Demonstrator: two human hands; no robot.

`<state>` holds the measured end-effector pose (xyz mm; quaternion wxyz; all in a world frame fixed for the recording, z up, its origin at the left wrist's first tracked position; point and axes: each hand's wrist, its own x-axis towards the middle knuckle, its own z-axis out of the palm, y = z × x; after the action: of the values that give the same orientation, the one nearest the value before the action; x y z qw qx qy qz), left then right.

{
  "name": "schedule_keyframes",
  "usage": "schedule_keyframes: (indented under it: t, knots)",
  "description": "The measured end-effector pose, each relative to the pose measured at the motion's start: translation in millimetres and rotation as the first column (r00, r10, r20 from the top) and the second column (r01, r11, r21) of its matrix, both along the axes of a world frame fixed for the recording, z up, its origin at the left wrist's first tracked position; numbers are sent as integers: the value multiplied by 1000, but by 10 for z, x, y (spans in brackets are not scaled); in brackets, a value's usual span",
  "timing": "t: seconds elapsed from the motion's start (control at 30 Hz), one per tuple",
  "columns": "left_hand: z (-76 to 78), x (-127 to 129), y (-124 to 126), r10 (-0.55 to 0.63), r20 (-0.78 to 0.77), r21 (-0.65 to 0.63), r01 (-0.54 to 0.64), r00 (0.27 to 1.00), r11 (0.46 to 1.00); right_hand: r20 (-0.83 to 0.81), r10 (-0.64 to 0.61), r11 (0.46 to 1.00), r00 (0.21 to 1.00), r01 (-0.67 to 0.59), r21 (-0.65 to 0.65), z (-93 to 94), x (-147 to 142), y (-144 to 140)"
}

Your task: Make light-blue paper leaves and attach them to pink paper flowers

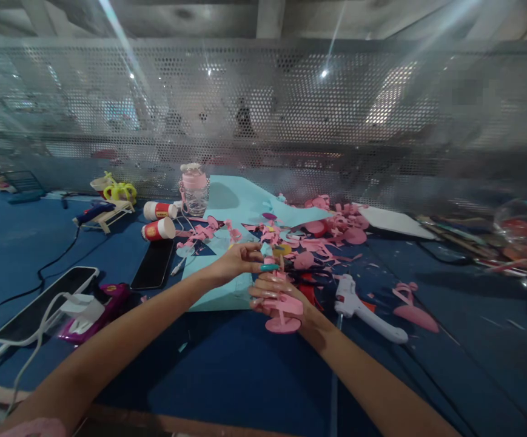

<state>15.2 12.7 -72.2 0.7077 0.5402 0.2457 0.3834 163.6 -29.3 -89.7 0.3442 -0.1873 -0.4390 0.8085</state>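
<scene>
My right hand (278, 295) grips a small pink paper craft piece (284, 311) with a round pink base, held just above the blue table. My left hand (240, 260) reaches in from the left and pinches the top of the same piece with its fingertips, next to a small teal bit. Both hands hover over the near edge of a light blue paper sheet (227, 285). A pile of pink paper scraps (318, 233) lies just beyond the hands.
A white glue gun (363, 306) lies right of my right hand, a pink paper shape (411, 312) beyond it. A pink bottle (194, 188), two red-and-white tubes (158, 229), a black phone (154, 264), a second phone with cable (47, 303) sit left. A perforated metal screen (290, 109) backs the table.
</scene>
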Motion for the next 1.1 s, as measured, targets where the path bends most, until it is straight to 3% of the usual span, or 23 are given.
schedule_keyframes:
  t: [0.13,0.2,0.3,0.43,0.57,0.67,0.73,0.8,0.9,0.97,1.1]
  knots:
    - [29,29,-53,78,37,-25,-78,996,997,-215,10,950,976,-77,-303,-60,-52,-5]
    - [81,9,-57,128,-8,2,-128,992,992,-195,4,932,981,-75,-354,-36,-70,-16]
    - [167,-50,-34,234,-65,67,-230,970,971,-120,-16,954,993,-21,-300,28,-73,-25]
    - [203,-125,54,358,-13,181,-350,934,919,-63,-144,979,987,133,-152,78,-34,-13]
    - [172,-140,111,410,9,259,-398,912,880,50,-329,944,943,330,-26,102,-35,-17]
    - [179,-145,90,454,-60,369,-402,889,838,117,-371,928,921,373,3,133,-73,-44]
    - [216,-167,56,539,-63,516,-435,840,738,129,-361,931,924,365,-5,153,-92,-60]
    - [272,-201,20,624,-15,698,-438,782,566,138,-341,938,930,346,-16,164,-100,-69]
    - [355,-248,-15,656,48,886,-336,754,321,160,-321,946,933,326,-1,161,-98,-73]
    - [387,-263,-25,663,66,929,-289,745,231,168,-319,947,933,320,26,153,-102,-76]
    - [396,-263,-20,698,87,955,-259,711,144,180,-331,943,926,326,62,148,-127,-93]
